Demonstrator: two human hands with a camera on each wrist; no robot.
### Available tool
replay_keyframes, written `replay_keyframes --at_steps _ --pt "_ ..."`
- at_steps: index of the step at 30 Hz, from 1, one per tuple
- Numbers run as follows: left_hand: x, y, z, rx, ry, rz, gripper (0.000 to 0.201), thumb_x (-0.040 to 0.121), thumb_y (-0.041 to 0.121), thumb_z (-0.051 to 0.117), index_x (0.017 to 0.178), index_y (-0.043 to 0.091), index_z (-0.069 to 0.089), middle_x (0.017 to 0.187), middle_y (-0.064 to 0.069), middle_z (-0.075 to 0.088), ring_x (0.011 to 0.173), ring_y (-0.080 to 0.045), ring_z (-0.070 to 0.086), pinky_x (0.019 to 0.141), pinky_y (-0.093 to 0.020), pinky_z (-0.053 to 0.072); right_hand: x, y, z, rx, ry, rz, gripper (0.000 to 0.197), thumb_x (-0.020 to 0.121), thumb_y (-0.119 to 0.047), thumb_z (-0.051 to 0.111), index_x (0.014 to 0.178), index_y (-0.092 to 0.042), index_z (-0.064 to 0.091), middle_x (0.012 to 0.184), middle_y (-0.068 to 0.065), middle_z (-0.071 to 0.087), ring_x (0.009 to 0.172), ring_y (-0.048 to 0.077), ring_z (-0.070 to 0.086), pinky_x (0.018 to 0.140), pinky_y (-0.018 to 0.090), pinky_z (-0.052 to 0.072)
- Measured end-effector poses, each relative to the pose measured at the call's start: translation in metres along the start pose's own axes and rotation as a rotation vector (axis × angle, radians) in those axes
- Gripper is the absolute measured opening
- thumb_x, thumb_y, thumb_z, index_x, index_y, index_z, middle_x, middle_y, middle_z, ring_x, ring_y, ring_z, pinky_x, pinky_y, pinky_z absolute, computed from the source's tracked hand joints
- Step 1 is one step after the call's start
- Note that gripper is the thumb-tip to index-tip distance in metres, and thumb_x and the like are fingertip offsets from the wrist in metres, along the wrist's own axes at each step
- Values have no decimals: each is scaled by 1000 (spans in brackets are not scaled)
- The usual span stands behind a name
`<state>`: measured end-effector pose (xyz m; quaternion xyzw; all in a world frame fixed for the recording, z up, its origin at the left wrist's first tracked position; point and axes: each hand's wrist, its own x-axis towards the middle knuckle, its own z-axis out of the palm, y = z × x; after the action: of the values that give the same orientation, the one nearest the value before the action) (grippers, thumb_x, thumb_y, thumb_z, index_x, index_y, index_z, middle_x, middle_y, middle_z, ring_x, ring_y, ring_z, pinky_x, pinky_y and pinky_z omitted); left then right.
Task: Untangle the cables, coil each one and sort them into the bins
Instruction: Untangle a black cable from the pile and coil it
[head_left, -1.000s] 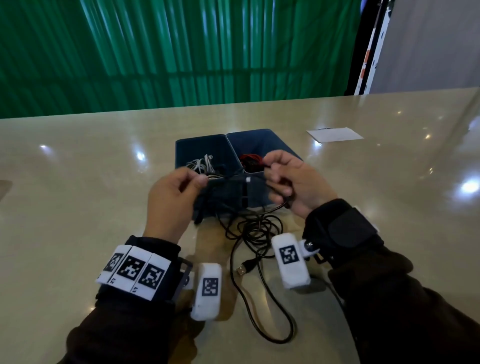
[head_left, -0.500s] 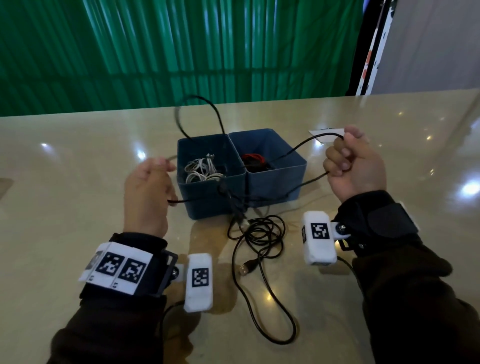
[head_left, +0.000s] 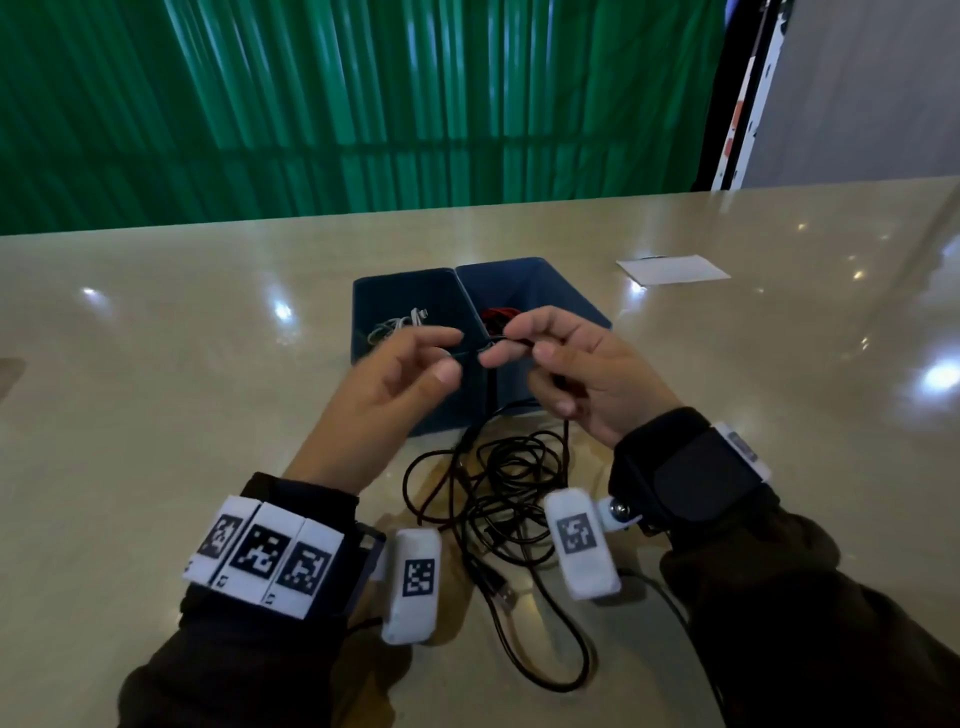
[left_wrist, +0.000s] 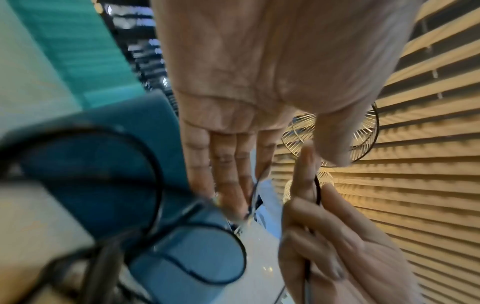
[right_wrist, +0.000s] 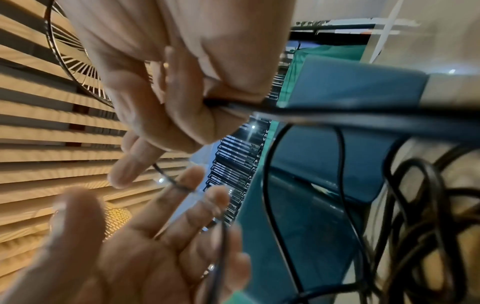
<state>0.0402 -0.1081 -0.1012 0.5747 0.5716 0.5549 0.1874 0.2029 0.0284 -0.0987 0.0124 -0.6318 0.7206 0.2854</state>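
A black cable (head_left: 498, 488) lies in a loose tangle on the table in front of two blue bins, its USB plug (head_left: 506, 597) nearer to me. My right hand (head_left: 519, 348) is curled round a strand of it just above the bins' near wall; the strand runs through the fist (right_wrist: 221, 105). My left hand (head_left: 441, 358) hovers beside it with straight, spread fingers. A thin strand crosses one left finger (right_wrist: 182, 187). The left bin (head_left: 400, 291) holds white cables (head_left: 397, 330), and the right bin (head_left: 530, 280) holds a red cable (head_left: 496, 315).
A white sheet of paper (head_left: 672, 269) lies on the beige table (head_left: 156, 415) at the back right. A green corrugated wall stands behind the table's far edge. Both wrists carry white tagged camera units, hanging just above the cable tangle.
Half a second ago my hands were spread wide, pulling the black cable taut. They have come together in front of the bins, and my left hand has opened and released its grip.
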Motion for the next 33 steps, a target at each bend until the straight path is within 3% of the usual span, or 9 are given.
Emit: replay_keyframes --at_steps 2,4,8,13,16,21,24,29,33 --pt "0 -3 12 39 -210 -35 44 83 44 54 122 26 52 94 -3 65 85 -13 64 79 -27 52 0 3 6 15 -52 -11 24 90 -7 37 108 -7 53 102 6 70 41 5 37 41 16 26" --pt "-1 -3 21 47 -211 -27 23 89 34 47 108 24 56 74 3 63 66 -9 60 65 -25 49 0 2 9 34 -64 -22 27 91 -7 36 113 -7 53 101 5 70 42 5 37 42 16 27" --pt "0 3 14 -101 221 -6 36 102 22 33 70 18 50 47 6 42 45 -10 42 48 -20 40 -1 -2 2 24 -20 36 29 89 -13 45 117 -11 51 71 1 58 39 2 28 37 15 18" --pt "10 8 -34 -621 826 -51 33 94 6 30 65 20 40 44 11 31 43 -8 25 41 -19 23 -4 -9 -14 -305 -82 266 18 87 -20 47 98 -10 58 48 -6 42 35 3 26 35 13 25" --pt "9 2 -47 -635 929 -112 32 95 12 35 65 20 44 44 11 31 43 -8 24 41 -20 21 -6 -15 -16 -305 -82 293 21 87 -23 47 79 -6 56 42 -7 37 35 5 27 38 18 31" --pt "11 -10 -29 -46 669 -196 27 89 7 46 71 17 63 40 14 38 41 -4 31 44 -22 25 -6 -13 -16 -92 81 76 29 95 -24 43 70 -10 47 43 -6 31 36 7 26 43 22 36" --pt "9 -10 -23 180 508 -143 19 88 18 50 95 24 68 74 17 60 67 3 49 66 -24 40 -4 -9 -15 39 140 12 21 95 -23 40 84 -9 51 45 -8 34 37 5 27 40 20 27" --pt "4 4 -13 363 432 129 57 82 28 47 139 20 42 127 7 42 119 1 40 100 -15 31 -2 -1 1 -19 72 56 21 97 -16 36 94 -5 54 42 -7 38 34 6 31 38 19 32" --pt "0 10 2 370 98 327 50 90 37 46 136 19 46 128 12 54 122 4 46 100 -11 33 1 10 18 -125 -96 164 21 94 -19 41 83 -8 55 41 -8 36 35 5 26 37 18 22"
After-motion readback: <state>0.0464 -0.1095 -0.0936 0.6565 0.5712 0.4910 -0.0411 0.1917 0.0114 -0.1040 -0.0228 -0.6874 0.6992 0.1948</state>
